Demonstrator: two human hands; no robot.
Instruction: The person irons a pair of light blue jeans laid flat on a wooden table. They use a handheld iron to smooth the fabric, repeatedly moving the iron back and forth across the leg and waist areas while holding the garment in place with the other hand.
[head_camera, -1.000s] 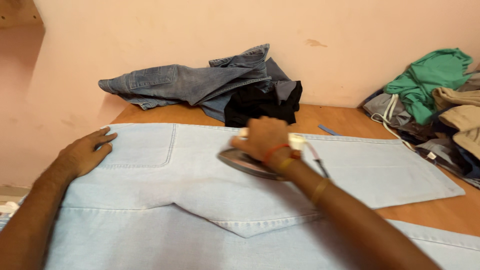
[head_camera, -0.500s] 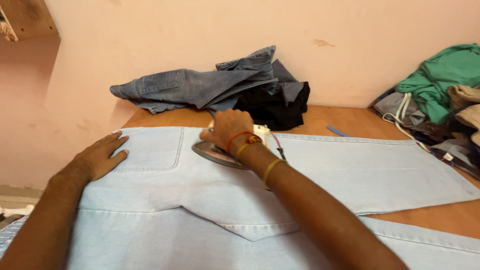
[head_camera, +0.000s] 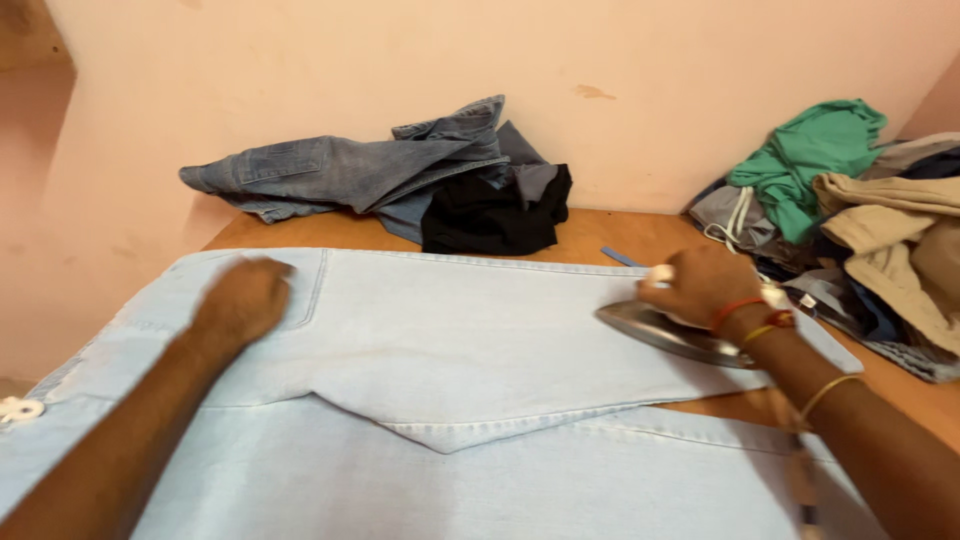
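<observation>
My left hand (head_camera: 243, 300) lies flat, palm down, arm stretched out. My right hand (head_camera: 700, 285) is curled tight in a grip, wrist bent, bands on it

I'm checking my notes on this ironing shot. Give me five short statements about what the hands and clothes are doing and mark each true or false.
1. The right hand grips an iron that rests on the light blue jeans. True.
2. The left hand is lifted off the cloth. False: it presses flat on the jeans near the back pocket.
3. The iron sits on the pocket. False: it is out along the leg, toward the hem end.
4. A pile of dark denim and black cloth lies against the wall. True.
5. The green garment lies under the iron. False: it tops a heap of clothes at the right.
</observation>
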